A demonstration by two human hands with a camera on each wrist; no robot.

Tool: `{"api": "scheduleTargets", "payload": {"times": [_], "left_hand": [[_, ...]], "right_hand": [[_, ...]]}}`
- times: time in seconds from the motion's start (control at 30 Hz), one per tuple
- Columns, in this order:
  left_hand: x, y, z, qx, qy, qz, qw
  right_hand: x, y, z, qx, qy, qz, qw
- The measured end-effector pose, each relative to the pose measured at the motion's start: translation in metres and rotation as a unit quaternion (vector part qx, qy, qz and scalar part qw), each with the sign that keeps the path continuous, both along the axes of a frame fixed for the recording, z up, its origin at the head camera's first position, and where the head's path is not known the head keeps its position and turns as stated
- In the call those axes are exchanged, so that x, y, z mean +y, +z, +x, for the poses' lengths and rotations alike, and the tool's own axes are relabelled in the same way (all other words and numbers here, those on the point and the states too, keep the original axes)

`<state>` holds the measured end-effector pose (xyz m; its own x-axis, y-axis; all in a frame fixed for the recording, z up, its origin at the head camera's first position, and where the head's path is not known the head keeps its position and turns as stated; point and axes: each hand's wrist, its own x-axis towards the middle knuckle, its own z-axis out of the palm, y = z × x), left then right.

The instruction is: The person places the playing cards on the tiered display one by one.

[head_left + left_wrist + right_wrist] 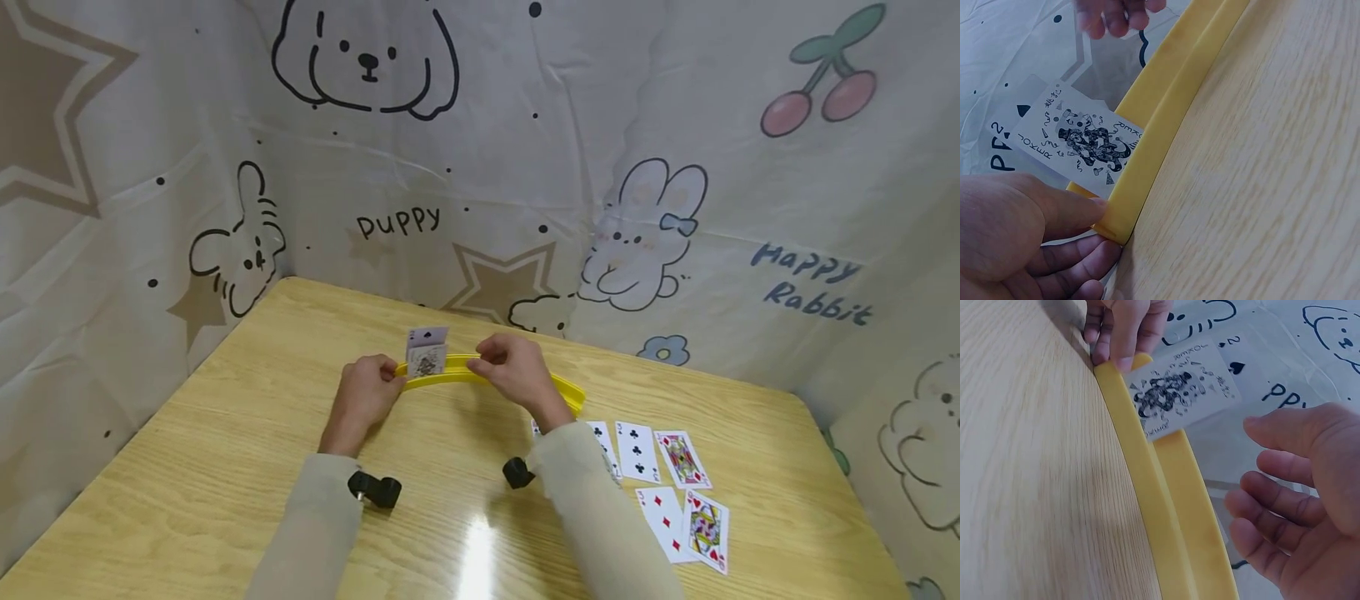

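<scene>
A curved yellow card holder [457, 374] [1160, 119] [1166, 506] lies on the wooden table [225, 433]. Two cards stand in its slot near the left end: a joker [427, 362] [1082, 140] [1175, 394] in front and a two of spades [426, 336] [1235, 353] behind it. My left hand [371, 387] [1022, 231] [1122, 328] pinches the holder's left end, thumb on the front. My right hand [513, 367] [1297, 506] hovers over the holder's middle, fingers loosely curled and holding nothing.
Several face-up playing cards [660, 483] lie on the table at the right, behind my right forearm. Cartoon-printed cloth [525, 167] walls the table on the far side and both sides. The table's front edge is near me.
</scene>
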<state>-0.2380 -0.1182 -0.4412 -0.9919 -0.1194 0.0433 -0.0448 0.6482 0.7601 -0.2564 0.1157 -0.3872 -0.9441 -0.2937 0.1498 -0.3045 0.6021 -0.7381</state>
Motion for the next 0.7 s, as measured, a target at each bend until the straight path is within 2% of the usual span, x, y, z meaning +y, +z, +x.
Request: {"api": "scheduleTargets", "payload": {"times": [0.33,0.7], "left_hand": [[0.000,0.003,0.001,0.000,-0.003,-0.004,1.0000],[-0.001,0.003,0.003,0.011,-0.010,-0.012,0.9998]], "right_hand": [[0.025,0.003,0.012,-0.013,-0.008,0.034,0.9993],[0.053,0.011,0.025,-0.032,0.004,0.071,0.9969]]}}
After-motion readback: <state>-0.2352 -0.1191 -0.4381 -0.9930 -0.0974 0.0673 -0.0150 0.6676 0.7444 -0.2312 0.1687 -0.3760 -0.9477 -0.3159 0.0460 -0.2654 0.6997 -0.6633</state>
